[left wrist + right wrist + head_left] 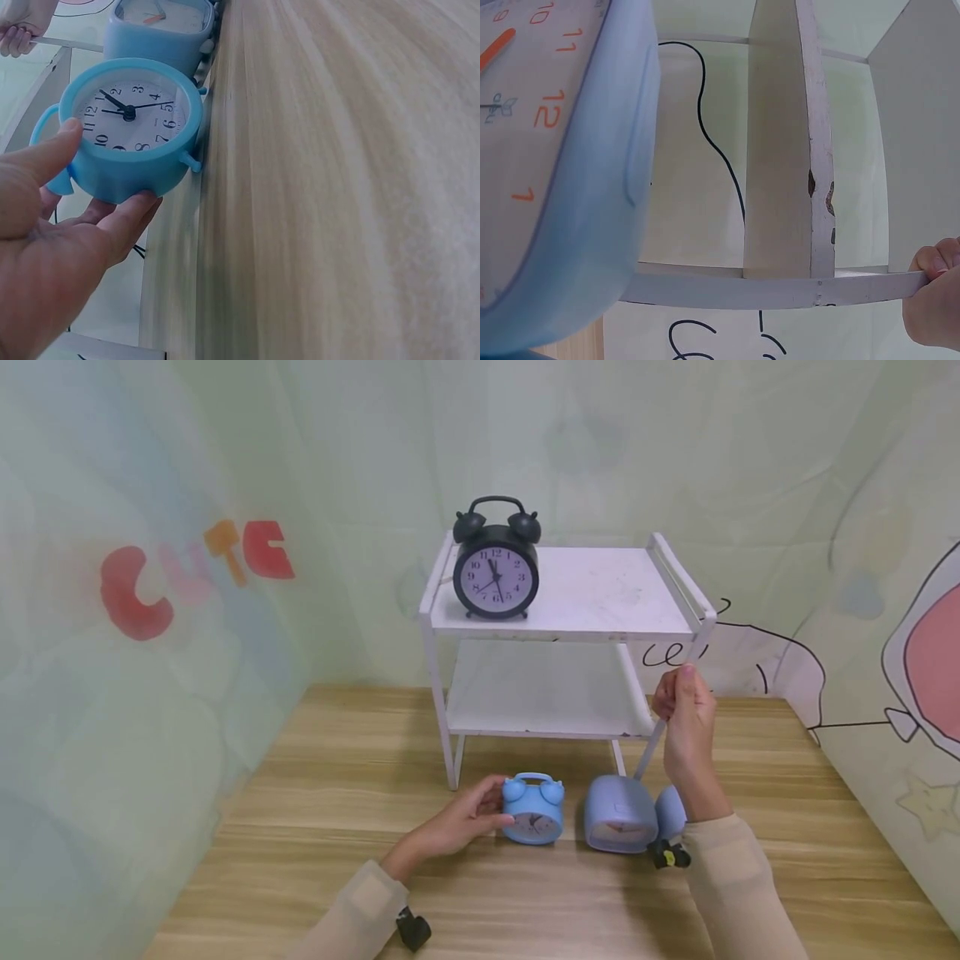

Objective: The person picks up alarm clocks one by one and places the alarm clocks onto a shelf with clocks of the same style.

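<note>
A light blue twin-bell alarm clock [547, 800] stands on the table, its dial facing the person. My left hand [457, 818] holds its left side; in the left wrist view the thumb [58, 150] lies on the front rim and the other fingers reach behind and against the side. With my right hand [688, 727] I grip the front right leg [651, 748] of a white two-tier shelf [577, 636], below its top. The right wrist view shows that hand [932, 304] around the white bar [870, 289]. Between both hands sits a lavender-blue rounded clock [619, 802].
On the shelf's top tier, at the left, stands a black twin-bell alarm clock [496, 531]. A smaller lavender-blue rounded piece [671, 810] shows beside the right wrist, partly hidden. Printed curtains [360, 485] enclose the wooden table [315, 827] at back and sides.
</note>
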`<state>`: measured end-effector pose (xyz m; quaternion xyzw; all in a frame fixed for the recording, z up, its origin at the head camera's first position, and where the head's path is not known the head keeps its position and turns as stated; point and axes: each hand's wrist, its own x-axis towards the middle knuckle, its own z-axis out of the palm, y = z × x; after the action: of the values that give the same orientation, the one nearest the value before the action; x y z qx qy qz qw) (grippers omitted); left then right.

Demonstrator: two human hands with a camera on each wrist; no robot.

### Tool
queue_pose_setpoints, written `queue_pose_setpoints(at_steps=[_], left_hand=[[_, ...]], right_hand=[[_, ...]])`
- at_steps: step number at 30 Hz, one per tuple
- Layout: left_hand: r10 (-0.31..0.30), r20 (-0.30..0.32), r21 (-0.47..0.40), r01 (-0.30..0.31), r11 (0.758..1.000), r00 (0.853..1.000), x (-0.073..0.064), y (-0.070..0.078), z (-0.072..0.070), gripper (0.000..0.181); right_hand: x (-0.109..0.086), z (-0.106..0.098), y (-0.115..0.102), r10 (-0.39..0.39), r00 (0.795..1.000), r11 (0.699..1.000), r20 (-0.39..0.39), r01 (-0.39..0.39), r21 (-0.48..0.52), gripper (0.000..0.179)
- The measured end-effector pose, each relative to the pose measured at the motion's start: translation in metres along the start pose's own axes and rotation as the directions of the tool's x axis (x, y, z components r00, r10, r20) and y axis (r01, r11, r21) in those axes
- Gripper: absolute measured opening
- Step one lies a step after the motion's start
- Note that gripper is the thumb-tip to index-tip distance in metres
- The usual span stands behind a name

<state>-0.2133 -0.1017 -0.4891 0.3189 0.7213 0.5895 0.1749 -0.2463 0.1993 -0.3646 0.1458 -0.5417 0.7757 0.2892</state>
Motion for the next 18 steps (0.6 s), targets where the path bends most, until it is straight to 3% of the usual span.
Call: queue_pose_setpoints(at_steps=[18], left_hand=[[-0.038, 0.011, 0.036, 0.038, 0.999, 0.999, -0.0001, 0.0050, 0.0003, 0.048]], right_hand=[[0.0003, 0.0004, 0.0006, -0.009, 1.000, 1.000, -0.003, 0.009, 0.015, 0.041]])
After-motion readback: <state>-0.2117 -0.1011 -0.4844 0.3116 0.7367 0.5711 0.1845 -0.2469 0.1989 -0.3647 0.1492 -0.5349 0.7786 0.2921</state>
